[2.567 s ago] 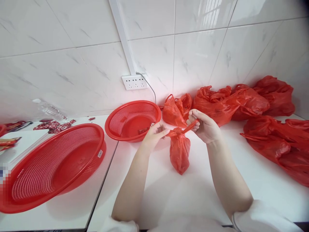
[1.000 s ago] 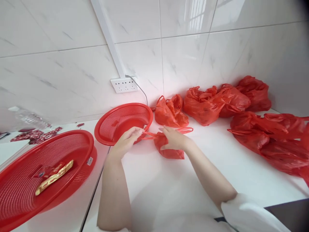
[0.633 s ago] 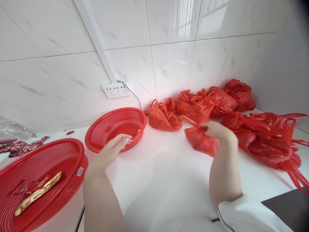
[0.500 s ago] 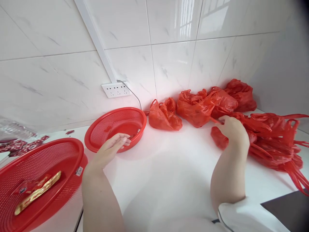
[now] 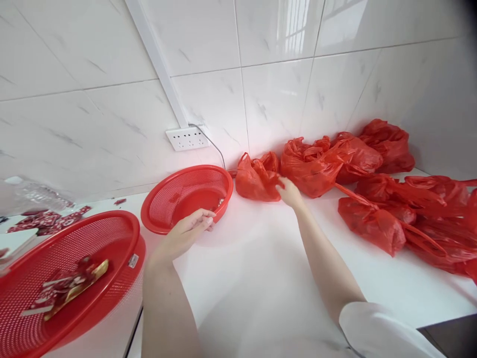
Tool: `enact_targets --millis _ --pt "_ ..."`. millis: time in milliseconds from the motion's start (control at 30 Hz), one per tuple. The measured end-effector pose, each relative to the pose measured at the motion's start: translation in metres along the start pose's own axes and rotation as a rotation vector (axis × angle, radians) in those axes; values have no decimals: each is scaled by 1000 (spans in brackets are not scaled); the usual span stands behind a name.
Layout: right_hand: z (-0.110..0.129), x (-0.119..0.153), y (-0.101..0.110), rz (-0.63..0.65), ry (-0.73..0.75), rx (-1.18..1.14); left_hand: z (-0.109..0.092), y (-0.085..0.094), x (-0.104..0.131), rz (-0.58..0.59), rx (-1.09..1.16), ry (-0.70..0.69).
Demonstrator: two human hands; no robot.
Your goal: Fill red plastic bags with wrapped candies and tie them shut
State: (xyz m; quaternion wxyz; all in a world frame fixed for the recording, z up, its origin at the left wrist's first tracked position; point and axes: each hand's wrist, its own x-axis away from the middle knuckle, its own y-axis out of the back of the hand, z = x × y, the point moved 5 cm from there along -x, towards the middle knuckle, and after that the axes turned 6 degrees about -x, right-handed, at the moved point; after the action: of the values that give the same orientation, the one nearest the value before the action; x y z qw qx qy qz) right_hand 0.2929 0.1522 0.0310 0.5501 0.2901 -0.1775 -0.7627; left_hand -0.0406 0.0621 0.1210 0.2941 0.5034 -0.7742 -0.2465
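My left hand (image 5: 190,229) hovers at the front rim of the smaller red mesh basket (image 5: 175,228), fingers stretched out and holding nothing. A few small items lie inside that basket, partly hidden. My right hand (image 5: 290,193) is at the right side of a small red plastic bag (image 5: 255,183), its fingertips at the bag's surface, fingers slightly apart. The bag's handles stick up and its contents are hidden. Beside it, against the wall, sits another red plastic bag (image 5: 307,171). At the left, a larger red mesh basket (image 5: 122,228) contains red packets (image 5: 61,286) and a gold packet (image 5: 80,293).
Further red bags (image 5: 387,146) stand along the wall, and more red bags (image 5: 372,223) lie on the right. A socket panel (image 5: 188,138) with a cable is on the tiled wall. Patterned red packets (image 5: 48,222) and a clear plastic container (image 5: 40,194) are at the far left.
My right hand has moved left from the bags on the right to the small bag. More red packets now lie in the larger basket. My left hand stays near the smaller basket.
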Motion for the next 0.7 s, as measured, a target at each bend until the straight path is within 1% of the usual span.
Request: enact_targets --millis 67,133,167,200,233,267,333,367,400,433,500,533,567,600,633,700 --pt "2 -1 19 -167 35 -71 -1 0 -1 -2 -7 -2" --pt "8 2 41 -327 95 -195 -3 -1 -2 -7 -6 -20" --pt "10 5 51 -380 116 -268 -4 -1 -3 -12 -3 -31" --pt "13 9 59 -391 124 -330 -5 -1 -3 -19 0 -40" --pt "15 12 64 -345 115 -364 -6 -2 -4 -24 -1 -49" --pt "17 15 65 -237 97 -371 -8 -2 -4 -27 -4 -56" --pt "21 22 59 90 49 -300 -10 -3 -4 -24 -17 -67" --pt "21 25 56 216 18 -233 -10 -4 -4 -18 -25 -70" --pt "19 26 56 262 -12 -164 -11 -4 -4 -13 -31 -72" --pt "17 23 59 219 -33 -113 -11 -5 -3 -12 -34 -73" --pt "13 10 67 -10 -47 -84 -13 -5 -2 -19 -37 -80" --pt "11 2 67 -101 -51 -86 -13 -4 -2 -23 -38 -84" --pt "8 -7 63 -141 -55 -92 -14 -5 -1 -25 -40 -86" --pt "5 -16 56 -137 -68 -84 -15 -5 -1 -22 -44 -85" --pt "2 -23 46 -104 -82 -66 -16 -6 -1 -17 -50 -81" --pt "-5 -30 24 -6 -89 -27 -18 -8 -1 4 -64 -70"
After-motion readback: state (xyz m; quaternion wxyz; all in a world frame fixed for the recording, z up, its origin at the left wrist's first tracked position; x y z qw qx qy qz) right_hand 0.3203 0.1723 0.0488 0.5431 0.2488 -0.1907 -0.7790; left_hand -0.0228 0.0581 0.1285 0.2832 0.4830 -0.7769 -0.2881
